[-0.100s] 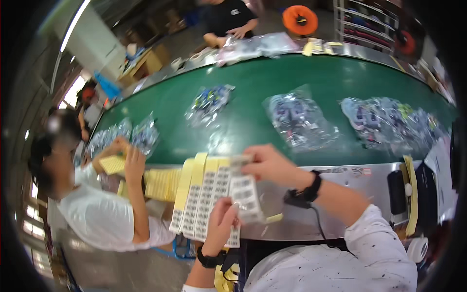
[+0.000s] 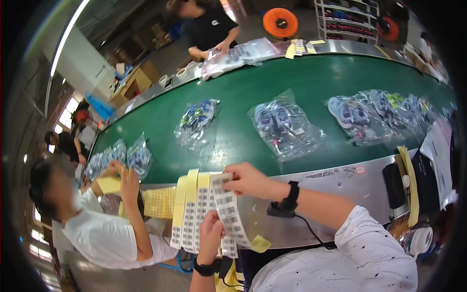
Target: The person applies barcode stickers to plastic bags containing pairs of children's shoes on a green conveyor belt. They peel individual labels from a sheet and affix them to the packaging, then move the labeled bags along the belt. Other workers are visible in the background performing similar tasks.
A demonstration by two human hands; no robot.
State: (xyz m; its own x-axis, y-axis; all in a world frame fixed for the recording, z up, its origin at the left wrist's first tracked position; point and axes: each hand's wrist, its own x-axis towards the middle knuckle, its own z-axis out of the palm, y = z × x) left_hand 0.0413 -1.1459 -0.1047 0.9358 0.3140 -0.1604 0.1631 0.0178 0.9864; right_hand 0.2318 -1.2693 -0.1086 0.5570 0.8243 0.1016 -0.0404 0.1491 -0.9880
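Between thumb and fingers, my right hand [image 2: 245,180] pinches the top of a white label strip [image 2: 227,209] printed with rows of black barcodes. The strip hangs toward me, and its lower end curls to show yellow backing. My left hand [image 2: 211,232] is closed at the strip's left edge, fingers curled; whether it grips this strip or a sheet behind it is hard to see. Several more barcode label sheets [image 2: 188,214] with yellow backing lie side by side just left of the strip, over the metal table edge. Both my wrists carry black bands.
Bagged shoes [image 2: 282,121] lie spaced along the green conveyor belt [image 2: 233,97]. To my left a co-worker in a white shirt [image 2: 109,233] handles a yellow sheet [image 2: 109,185]. Another person [image 2: 211,29] works across the belt. A black cylinder [image 2: 393,185] stands on the metal ledge [image 2: 311,209] at right.
The whole view has shifted slightly. My right hand has drawn the strip's top a little left and nearer, and the strip's lower end now curls rightward, showing its yellow backing.
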